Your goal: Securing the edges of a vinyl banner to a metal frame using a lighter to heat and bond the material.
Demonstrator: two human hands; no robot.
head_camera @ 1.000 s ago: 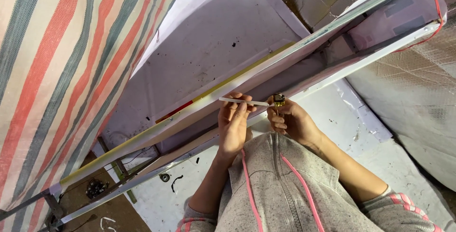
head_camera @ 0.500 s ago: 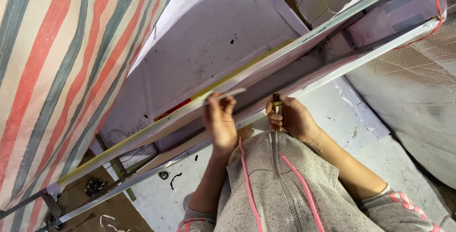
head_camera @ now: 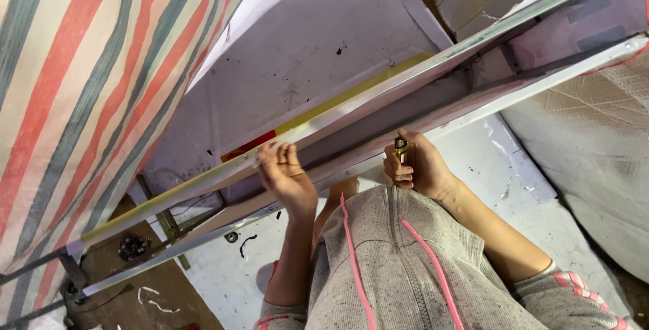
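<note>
Our left hand (head_camera: pixel 287 174) rests open-fingered against the long metal rail (head_camera: pixel 378 97), while our right hand (head_camera: pixel 419 168) clamps a small brass-tipped tool (head_camera: pixel 401 147) just below the lower rail (head_camera: pixel 514 93), beside a striped tarp (head_camera: pixel 81 66).

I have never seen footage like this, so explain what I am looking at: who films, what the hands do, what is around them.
A person wears a camera on the head, looking down at their own two bare hands and grey zipped top. The picture appears upside down. The left hand rests its fingers on a long metal rail running slantwise across the view. The right hand has its grip closed around a small tool; its kind is unclear. A second rail runs alongside. A striped tarp hangs to one side, with white sheeting behind the rails.
</note>
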